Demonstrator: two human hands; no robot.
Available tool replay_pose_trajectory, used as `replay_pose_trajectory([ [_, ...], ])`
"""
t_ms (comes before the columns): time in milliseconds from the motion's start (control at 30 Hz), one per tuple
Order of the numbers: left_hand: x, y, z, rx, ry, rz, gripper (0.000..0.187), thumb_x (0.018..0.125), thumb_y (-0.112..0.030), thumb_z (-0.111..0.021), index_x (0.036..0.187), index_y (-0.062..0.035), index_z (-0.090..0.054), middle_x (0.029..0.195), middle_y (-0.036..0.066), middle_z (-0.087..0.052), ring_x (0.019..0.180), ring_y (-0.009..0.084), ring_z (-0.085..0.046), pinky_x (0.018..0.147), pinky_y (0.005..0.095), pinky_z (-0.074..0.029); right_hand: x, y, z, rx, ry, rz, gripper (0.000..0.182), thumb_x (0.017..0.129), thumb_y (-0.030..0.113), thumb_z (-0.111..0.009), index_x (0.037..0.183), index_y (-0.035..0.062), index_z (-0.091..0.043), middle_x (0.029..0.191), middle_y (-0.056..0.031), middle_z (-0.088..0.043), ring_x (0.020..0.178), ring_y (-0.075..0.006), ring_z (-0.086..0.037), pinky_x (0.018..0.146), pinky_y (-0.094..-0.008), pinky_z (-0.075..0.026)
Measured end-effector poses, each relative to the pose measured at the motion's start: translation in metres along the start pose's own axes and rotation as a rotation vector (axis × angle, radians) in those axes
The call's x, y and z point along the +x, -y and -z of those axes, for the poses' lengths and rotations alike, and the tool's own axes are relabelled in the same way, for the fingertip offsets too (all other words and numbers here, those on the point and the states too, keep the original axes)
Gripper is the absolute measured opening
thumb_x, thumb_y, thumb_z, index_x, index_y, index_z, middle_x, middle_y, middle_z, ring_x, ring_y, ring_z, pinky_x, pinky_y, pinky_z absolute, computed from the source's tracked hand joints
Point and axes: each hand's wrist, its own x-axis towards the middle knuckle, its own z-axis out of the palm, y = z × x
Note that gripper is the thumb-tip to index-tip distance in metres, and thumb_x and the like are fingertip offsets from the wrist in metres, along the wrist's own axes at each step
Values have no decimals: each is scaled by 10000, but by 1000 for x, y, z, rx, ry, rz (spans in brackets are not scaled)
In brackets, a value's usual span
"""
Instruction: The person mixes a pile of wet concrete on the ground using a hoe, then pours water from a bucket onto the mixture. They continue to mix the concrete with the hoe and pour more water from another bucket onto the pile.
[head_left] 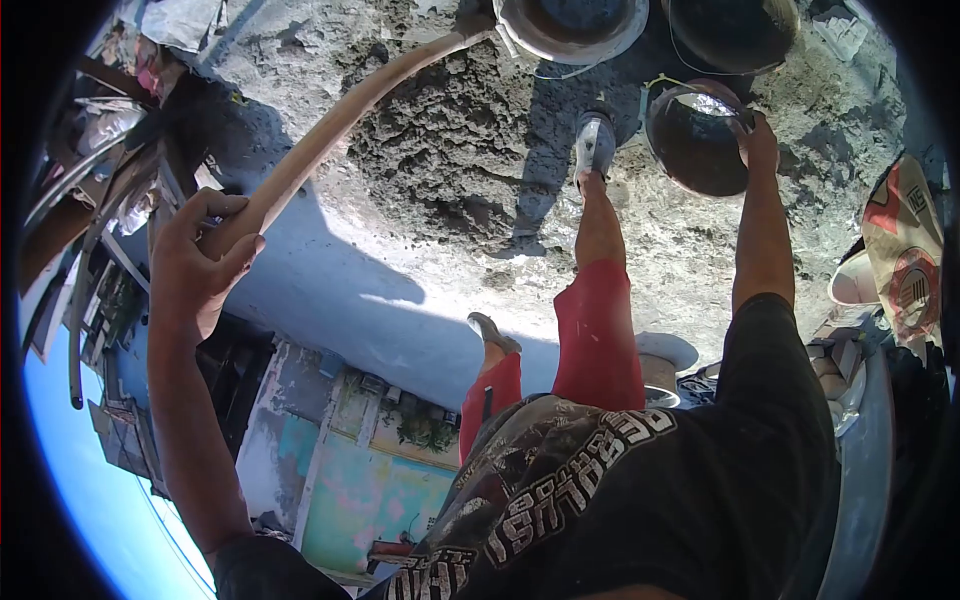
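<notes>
My left hand (200,255) is closed around a long wooden tool handle (350,115). The handle slants toward the far ground; its far end is dark, near a bucket's rim, and I cannot make out the tool's head. Under and beside it spreads a heap of dark, crumbly wet mix (430,150). My right hand (760,145) grips the edge of a black bucket (690,150), which is tilted, with a bright patch inside its mouth. My fingers there are partly hidden.
Two more buckets stand beyond: a pale-rimmed bucket (575,25) and a dark bucket (735,30). A printed paper sack (905,250) lies at the right. Scrap wood and pipes (110,200) pile up at the left. A pale container (660,380) stands behind my leg.
</notes>
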Motion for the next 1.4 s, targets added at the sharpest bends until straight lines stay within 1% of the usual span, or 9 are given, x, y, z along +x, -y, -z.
replay_pose_trajectory([
  [100, 2, 25, 2, -29, 10, -11, 315, 731, -20, -742, 1022, -4, -623, 815, 44, -600, 649, 90, -558, 584, 224, -459, -16, -57, -26, -162, 116, 166, 582, 835, 375, -685, 1324, 151, -461, 1021, -239, -663, 957, -440, -630, 807, -495, -496],
  [333, -7, 84, -13, -66, -13, -142, 342, 754, -40, -723, 1073, -2, -605, 867, 45, -600, 719, 92, -568, 636, 230, -474, -112, -158, -189, 497, 116, -550, 600, 772, 422, -768, 1173, 9, -599, 966, -164, -684, 910, -332, -661, 810, -438, -505],
  [400, -12, 106, -19, -61, -8, -118, 419, 730, -45, -736, 1126, -7, -604, 852, 56, -606, 709, 99, -573, 645, 244, -481, -154, -117, -195, 912, 139, -731, 740, 775, 504, -733, 1273, -7, -537, 1163, -215, -626, 1075, -360, -608, 904, -456, -474],
  [500, -32, 135, -42, 204, 53, -144, 444, 709, -69, -739, 1127, -2, -606, 842, 127, -634, 673, 199, -622, 660, 321, -499, -171, -82, -223, 66, -504, -666, 891, 747, 611, -721, 1338, 1, -451, 1214, -205, -588, 1130, -391, -559, 963, -464, -441],
  [600, -46, 214, -101, 522, 130, -363, 329, 680, -101, -713, 960, 20, -590, 868, 230, -629, 848, 394, -619, 764, 466, -471, -247, -22, -165, 538, -290, -322, 824, 809, 545, -694, 1359, -7, -423, 1303, -216, -528, 1205, -340, -517, 1025, -435, -397],
  [767, -83, 326, -271, 114, 253, -282, 358, 747, -162, -698, 1026, 6, -550, 907, 223, -651, 869, 379, -641, 760, 440, -497, -425, 155, -150, 1078, 343, 188, 504, 906, 359, -648, 1228, -17, -556, 1132, -112, -613, 1015, -179, -588, 875, -322, -460],
  [867, -127, 354, -363, -225, 279, -228, 445, 711, -225, -712, 1043, 19, -546, 935, 243, -645, 903, 391, -635, 796, 440, -492, -450, 307, -171, 1181, 635, 49, 736, 867, 543, -629, 1382, 58, -425, 1294, -140, -540, 1084, -279, -572, 900, -415, -457],
  [1033, -159, 392, -446, -706, 302, -147, 466, 690, -172, -717, 1076, 26, -546, 905, 237, -641, 842, 381, -636, 765, 435, -484, -361, 465, -245, 1232, 551, -70, 317, 879, 286, -667, 1051, 43, -557, 945, -139, -619, 703, -256, -633, 622, -430, -531],
  [1400, -332, 498, -585, -1055, 377, 184, 426, 683, -198, -732, 1035, -1, -597, 898, 177, -670, 777, 206, -665, 701, 371, -521, -554, 422, -338, 908, 337, 54, 468, 764, 23, -673, 1122, -47, -381, 863, -175, -569, 561, -253, -622, 436, -372, -508],
])
